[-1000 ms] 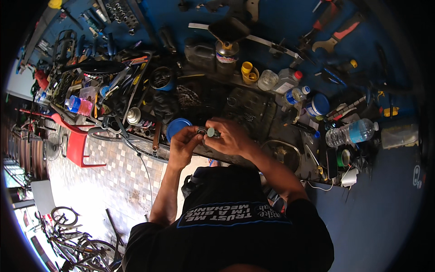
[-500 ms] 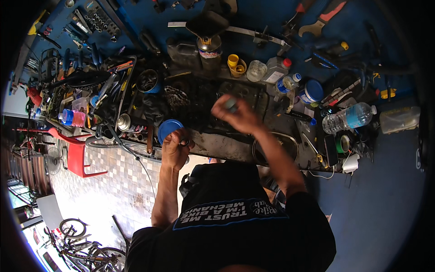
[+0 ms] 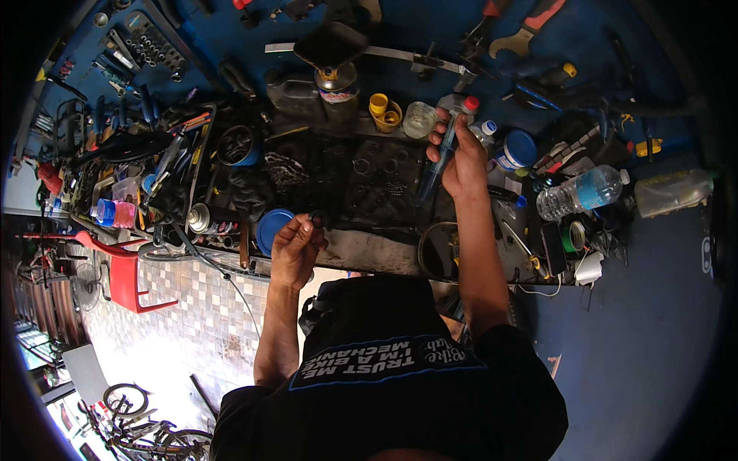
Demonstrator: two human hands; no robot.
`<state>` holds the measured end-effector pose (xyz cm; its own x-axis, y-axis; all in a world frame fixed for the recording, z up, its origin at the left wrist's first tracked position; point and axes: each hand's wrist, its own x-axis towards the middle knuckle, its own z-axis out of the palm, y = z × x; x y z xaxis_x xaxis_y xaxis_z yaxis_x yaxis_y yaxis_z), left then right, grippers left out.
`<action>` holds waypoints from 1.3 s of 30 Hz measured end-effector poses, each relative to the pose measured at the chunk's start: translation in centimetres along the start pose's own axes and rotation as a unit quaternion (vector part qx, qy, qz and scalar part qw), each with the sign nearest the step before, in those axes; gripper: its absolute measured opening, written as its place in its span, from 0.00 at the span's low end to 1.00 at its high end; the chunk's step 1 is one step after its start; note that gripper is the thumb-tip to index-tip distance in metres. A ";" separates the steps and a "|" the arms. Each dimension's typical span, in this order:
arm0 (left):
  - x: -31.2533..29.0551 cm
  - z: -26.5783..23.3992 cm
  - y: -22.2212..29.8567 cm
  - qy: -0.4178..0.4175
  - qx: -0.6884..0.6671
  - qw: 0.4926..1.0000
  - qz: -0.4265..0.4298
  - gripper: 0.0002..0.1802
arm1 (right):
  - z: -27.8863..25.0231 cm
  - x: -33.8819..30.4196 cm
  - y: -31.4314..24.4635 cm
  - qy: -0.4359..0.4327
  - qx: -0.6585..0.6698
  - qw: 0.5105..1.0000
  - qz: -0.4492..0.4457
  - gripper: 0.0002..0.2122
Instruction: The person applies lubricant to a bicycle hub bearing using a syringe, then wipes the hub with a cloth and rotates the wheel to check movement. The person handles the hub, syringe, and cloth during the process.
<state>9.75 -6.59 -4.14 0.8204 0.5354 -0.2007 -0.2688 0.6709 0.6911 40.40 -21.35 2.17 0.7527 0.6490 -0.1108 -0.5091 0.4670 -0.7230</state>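
Note:
My left hand (image 3: pixel 291 252) is closed in a pinch at the front edge of the bench. Between its thumb and fingertips sits a small dark round part (image 3: pixel 317 220), too small to make out further. Beside that hand lies a round blue lid (image 3: pixel 272 229). My right hand (image 3: pixel 467 163) is raised over the right side of a dark tray (image 3: pixel 369 154), wrapped round a slim, translucent bluish tube (image 3: pixel 431 178) that looks like a syringe. The tube slants, its lower end near the tray's right edge. Small rings and a chain piece (image 3: pixel 395 188) lie in the tray.
Yellow cups (image 3: pixel 382 107), a clear jar (image 3: pixel 419 120) and a blue-lidded tub (image 3: pixel 516 148) stand at the back. Rightward are a water bottle (image 3: pixel 582 194) and a phone (image 3: pixel 553 248). At left sit a spray can (image 3: pixel 201 218) and a crowded tool rack.
My right hand has moved right, from over the tray to its right side, and the bluish tube now shows plainly in its grip. My left hand keeps its pinch on the small part.

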 end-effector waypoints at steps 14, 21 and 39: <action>0.3 -0.4 0.7 -0.004 0.018 1.000 0.014 0.10 | -1.0 0.5 0.2 0.039 -0.010 0.998 -0.041 0.24; 0.2 0.1 0.9 0.012 0.025 0.999 0.017 0.11 | -0.5 0.3 0.1 0.087 -0.059 0.993 -0.055 0.23; 8.4 0.7 0.2 0.026 0.699 0.679 0.223 0.10 | -1.4 1.2 2.3 -0.024 -0.347 0.938 -0.010 0.24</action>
<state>16.92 -2.31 -5.22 0.7863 0.5665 0.2466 0.2854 -0.6871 0.6682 40.72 -20.29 -0.56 0.7312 0.6782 -0.0734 -0.0885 -0.0125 -0.9960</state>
